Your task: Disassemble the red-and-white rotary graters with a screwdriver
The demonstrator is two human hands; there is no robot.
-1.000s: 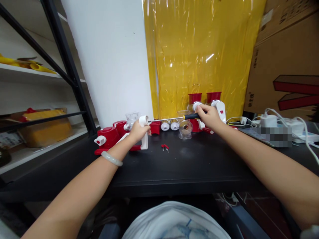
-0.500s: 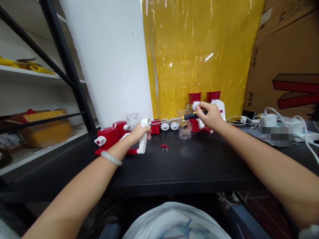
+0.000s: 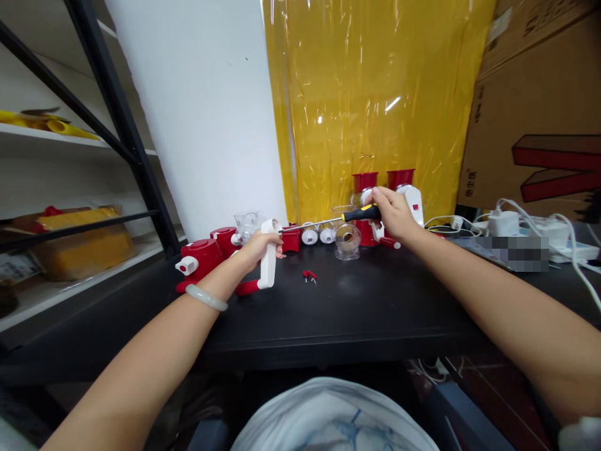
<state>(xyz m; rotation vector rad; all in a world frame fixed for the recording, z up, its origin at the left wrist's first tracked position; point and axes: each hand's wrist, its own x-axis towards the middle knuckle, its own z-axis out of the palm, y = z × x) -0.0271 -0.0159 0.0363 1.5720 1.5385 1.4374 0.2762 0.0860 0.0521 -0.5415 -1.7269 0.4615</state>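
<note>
My left hand [image 3: 261,245] is wrapped round a white crank handle [image 3: 268,268] with a red grip, held upright above the table. In my right hand [image 3: 390,212] is a screwdriver [image 3: 360,213] with a black and yellow handle. Its long metal shaft points left, and the tip meets the round upper end of the crank handle; whether it sits in a screw is too small to tell. Small red parts [image 3: 309,274] and screws [image 3: 310,280] lie on the black table [image 3: 357,313] between my hands.
Red housings [image 3: 203,257] stand at the left. Along the back are white round parts [image 3: 318,234], a clear plastic part [image 3: 348,242] and red-and-white appliances [image 3: 411,199]. White chargers and cables [image 3: 504,223] lie at the right, near a large cardboard box [image 3: 535,113].
My right hand's fingers have shifted on the screwdriver handle, showing more of it. The tip stays at the crank handle, and the view has moved slightly.
</note>
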